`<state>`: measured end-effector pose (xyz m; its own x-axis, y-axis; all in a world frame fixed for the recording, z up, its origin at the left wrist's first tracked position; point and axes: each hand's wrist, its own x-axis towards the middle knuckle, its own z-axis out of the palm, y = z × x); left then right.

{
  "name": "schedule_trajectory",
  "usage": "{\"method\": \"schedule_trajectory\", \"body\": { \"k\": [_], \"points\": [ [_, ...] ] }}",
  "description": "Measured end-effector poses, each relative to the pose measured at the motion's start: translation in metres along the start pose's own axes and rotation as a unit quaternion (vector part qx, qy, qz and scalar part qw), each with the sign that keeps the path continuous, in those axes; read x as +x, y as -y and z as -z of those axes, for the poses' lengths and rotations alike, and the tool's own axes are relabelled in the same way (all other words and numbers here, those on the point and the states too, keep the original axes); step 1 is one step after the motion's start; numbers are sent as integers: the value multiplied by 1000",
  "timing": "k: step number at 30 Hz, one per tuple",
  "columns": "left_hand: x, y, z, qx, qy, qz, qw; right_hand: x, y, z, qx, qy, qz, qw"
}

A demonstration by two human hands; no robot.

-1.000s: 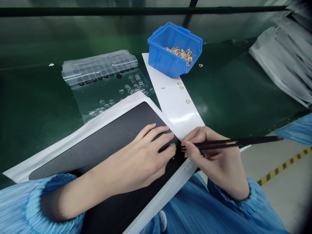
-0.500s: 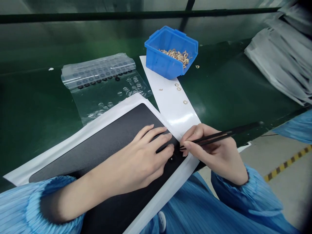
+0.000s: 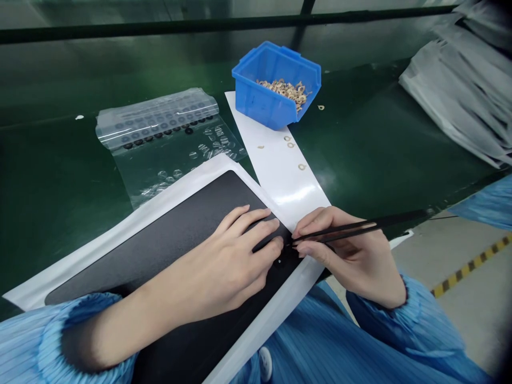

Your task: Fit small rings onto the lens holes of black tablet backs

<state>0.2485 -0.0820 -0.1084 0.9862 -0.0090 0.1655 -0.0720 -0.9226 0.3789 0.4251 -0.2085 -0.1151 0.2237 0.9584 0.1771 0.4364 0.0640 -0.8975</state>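
The left hand (image 3: 224, 261) lies open and flat on a black mat (image 3: 160, 250), pressing near its corner. The right hand (image 3: 340, 250) pinches black tweezers (image 3: 360, 230), their tips reaching that corner just beside the left fingers (image 3: 276, 242). Beyond the mat lie a white paper strip (image 3: 280, 170) dotted with tan rings (image 3: 302, 167), a blue bin (image 3: 276, 85) heaped with more, and a clear plastic bag (image 3: 168, 144) of small discs.
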Motion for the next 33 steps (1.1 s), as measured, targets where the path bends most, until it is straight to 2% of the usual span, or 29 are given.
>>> {"method": "schedule_trajectory", "body": {
  "k": [8, 16, 23, 28, 31, 33],
  "points": [
    [0, 0, -1, -6, 4, 2, 1000, 1, 2, 0, -8, 12, 16, 1000],
    [0, -1, -1, -6, 14, 7, 1000, 0, -5, -1, 76, -7, 18, 997],
    [0, 0, -2, -4, 8, 6, 1000, 0, -5, 0, 25, 10, 27, 999],
    [-1, 0, -2, 1, 10, 4, 1000, -2, -5, 3, 86, -9, 43, 995],
    [0, 0, -2, 5, 9, 5, 1000, 8, 2, 10, 86, -36, 62, 994],
    [0, 0, -3, 6, 9, 8, 1000, 26, 9, 14, 53, -50, 74, 995]
  ]
}}
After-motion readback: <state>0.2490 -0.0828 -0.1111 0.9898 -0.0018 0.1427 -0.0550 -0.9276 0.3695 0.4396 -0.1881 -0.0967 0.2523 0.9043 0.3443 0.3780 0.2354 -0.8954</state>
